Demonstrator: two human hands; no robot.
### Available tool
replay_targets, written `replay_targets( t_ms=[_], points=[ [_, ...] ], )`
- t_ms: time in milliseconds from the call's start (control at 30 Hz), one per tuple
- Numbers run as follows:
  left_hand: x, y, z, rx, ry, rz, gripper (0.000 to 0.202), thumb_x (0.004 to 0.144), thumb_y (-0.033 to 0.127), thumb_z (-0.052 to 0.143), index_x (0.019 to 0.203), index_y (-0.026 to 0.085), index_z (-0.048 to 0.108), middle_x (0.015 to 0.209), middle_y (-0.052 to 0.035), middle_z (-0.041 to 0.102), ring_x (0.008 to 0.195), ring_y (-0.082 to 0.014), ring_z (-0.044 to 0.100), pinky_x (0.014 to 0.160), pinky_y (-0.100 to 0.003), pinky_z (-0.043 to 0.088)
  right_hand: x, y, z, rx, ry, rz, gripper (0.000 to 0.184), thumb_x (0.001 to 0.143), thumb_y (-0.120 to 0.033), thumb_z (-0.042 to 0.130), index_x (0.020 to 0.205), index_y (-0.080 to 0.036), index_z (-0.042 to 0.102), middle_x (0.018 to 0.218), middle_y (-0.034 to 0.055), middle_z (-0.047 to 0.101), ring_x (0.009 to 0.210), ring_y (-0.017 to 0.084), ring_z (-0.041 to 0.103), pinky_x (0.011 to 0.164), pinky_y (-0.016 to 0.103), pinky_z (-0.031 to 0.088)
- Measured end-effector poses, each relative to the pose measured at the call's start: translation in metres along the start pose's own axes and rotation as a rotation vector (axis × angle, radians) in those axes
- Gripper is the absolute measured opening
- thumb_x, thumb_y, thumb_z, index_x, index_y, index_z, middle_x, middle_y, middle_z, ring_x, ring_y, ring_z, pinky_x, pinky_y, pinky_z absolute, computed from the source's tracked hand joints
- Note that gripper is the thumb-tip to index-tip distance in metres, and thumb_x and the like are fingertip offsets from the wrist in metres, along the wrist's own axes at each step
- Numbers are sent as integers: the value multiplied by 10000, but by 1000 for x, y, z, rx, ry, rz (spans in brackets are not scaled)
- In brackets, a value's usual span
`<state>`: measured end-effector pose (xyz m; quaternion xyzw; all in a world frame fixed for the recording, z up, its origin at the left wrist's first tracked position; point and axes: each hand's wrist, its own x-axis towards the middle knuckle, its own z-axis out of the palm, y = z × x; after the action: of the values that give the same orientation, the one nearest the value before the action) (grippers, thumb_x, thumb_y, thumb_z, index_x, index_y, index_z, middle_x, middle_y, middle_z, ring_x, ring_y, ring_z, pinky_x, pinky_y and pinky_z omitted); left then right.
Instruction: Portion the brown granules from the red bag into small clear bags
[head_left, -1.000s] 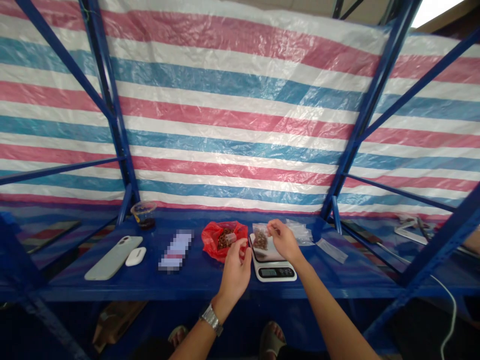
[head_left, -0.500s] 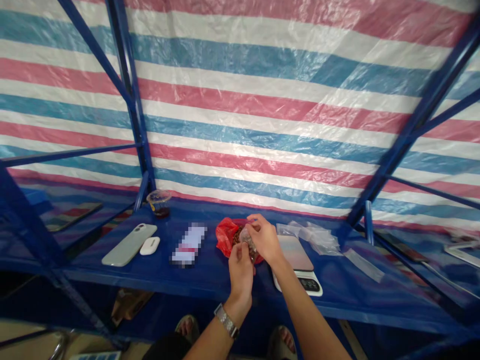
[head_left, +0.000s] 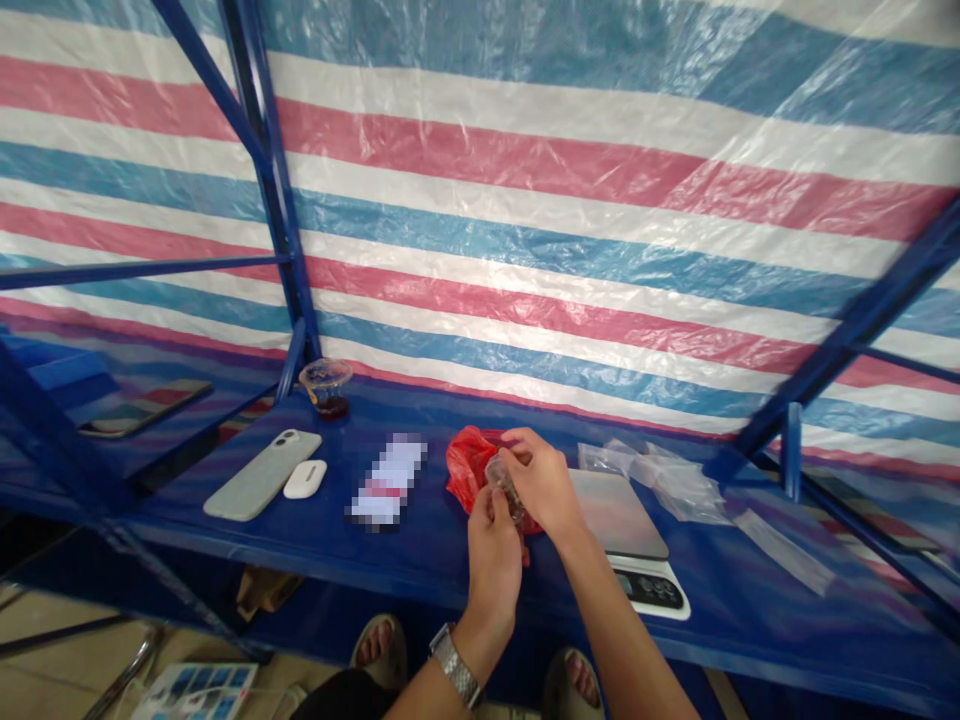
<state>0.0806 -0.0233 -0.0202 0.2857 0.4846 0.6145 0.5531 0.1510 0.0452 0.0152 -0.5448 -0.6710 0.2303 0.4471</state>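
Note:
Both my hands meet over the blue shelf, in front of a red plastic bag. Between them is a small clear bag with brown pieces. My left hand, with a metal watch on its wrist, pinches the bag from below. My right hand grips its top from above. To the right stands a small kitchen scale with nothing on its platform.
A phone and a white earbud case lie at the left, a plastic cup with dark liquid behind them. Empty clear bags lie past the scale. Blue frame posts rise at both sides before a striped tarp.
The small bag has come off the scale and now sits between both hands in front of the red bag. My view has shifted downward and to the left.

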Motion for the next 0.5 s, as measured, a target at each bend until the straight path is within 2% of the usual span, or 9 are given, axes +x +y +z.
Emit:
replay_targets(
  t_ms=[167,333,500],
  points=[
    [2,0,-3,27,-8,-1,527,868,735,535,883,210,576,511,73,486,324,-76,367,327,-211,307,-3,0,4,0,5,-8,174,876,-257,574,982,-244,711,866,20,771,787,195,736,764,309,554],
    [2,-1,-5,45,-7,-9,531,894,735,492,862,212,578,468,75,448,319,-90,371,326,-214,305,-3,0,3,13,17,-2,172,868,-253,581,972,-242,718,870,22,777,785,198,736,781,317,556],
    [5,-2,-5,123,-15,39,528,964,650,418,989,168,632,454,73,463,314,-121,390,333,-240,345,-7,-3,-1,26,25,-4,176,876,-276,568,960,-229,715,884,33,769,807,206,738,791,329,554]
  ],
)
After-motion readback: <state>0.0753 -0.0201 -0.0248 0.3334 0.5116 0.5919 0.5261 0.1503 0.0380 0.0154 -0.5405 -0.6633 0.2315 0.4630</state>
